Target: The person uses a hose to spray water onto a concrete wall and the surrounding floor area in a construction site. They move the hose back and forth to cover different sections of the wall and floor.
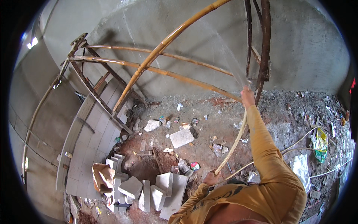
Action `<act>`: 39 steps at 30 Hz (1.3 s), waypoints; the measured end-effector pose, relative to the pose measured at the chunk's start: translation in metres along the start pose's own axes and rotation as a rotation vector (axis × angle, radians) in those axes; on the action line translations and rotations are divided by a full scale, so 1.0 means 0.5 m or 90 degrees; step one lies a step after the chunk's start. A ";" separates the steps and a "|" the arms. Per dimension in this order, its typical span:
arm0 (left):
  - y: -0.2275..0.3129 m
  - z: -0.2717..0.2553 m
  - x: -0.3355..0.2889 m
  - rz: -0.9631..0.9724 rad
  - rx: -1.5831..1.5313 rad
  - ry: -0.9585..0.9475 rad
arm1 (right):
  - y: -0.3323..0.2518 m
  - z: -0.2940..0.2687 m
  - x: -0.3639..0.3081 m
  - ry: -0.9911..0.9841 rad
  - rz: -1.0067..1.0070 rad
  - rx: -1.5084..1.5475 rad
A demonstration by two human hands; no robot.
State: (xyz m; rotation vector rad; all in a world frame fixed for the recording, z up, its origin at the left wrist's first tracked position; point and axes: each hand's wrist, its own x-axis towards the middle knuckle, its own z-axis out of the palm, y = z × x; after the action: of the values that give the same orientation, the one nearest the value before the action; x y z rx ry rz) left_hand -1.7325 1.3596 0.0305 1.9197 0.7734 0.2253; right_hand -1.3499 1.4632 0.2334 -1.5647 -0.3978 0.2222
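Observation:
A pale yellowish hose [235,143] runs between my two hands. My right hand [247,98], arm stretched forward, grips it near its outlet, and a fan of water [227,52] sprays up and to the left onto the grey plastered wall [179,41]. Lower down, close to my body, my left hand [211,178] is wrapped round the same hose. From there the hose trails off to the right across the ground. Just beyond my right hand stands a dark wooden post [264,56] of a scaffold.
Bamboo poles [160,46] cross in front of the wall, tied to a wooden trestle [95,91] at left. Pale blocks [158,194] are heaped at lower left beside a brown paper bag [103,177]. Rubble, a white slab [181,138] and plastic bags [319,143] litter the dirt floor.

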 end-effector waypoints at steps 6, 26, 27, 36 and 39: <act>-0.022 0.032 -0.035 -0.075 0.017 -0.018 | 0.109 -0.048 -0.003 -0.041 0.227 -0.045; -0.064 0.091 -0.097 -0.197 -0.032 0.038 | 0.072 0.170 -0.141 -0.257 -0.058 -0.164; -0.045 0.074 -0.109 -0.221 -0.045 0.027 | 0.074 0.189 -0.159 -0.274 -0.054 -0.169; -0.092 0.058 -0.194 -0.307 -0.020 0.057 | 0.135 0.225 -0.262 -0.320 0.159 -0.212; -0.096 0.037 -0.223 -0.336 -0.025 0.053 | 0.189 0.266 -0.287 -0.310 0.075 -0.216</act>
State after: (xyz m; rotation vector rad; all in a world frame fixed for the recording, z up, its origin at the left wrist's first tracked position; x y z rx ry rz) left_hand -1.8301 1.2921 -0.0003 1.6111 1.2879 -0.0070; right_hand -1.5217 1.5313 0.1191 -1.8662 -0.7528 0.6621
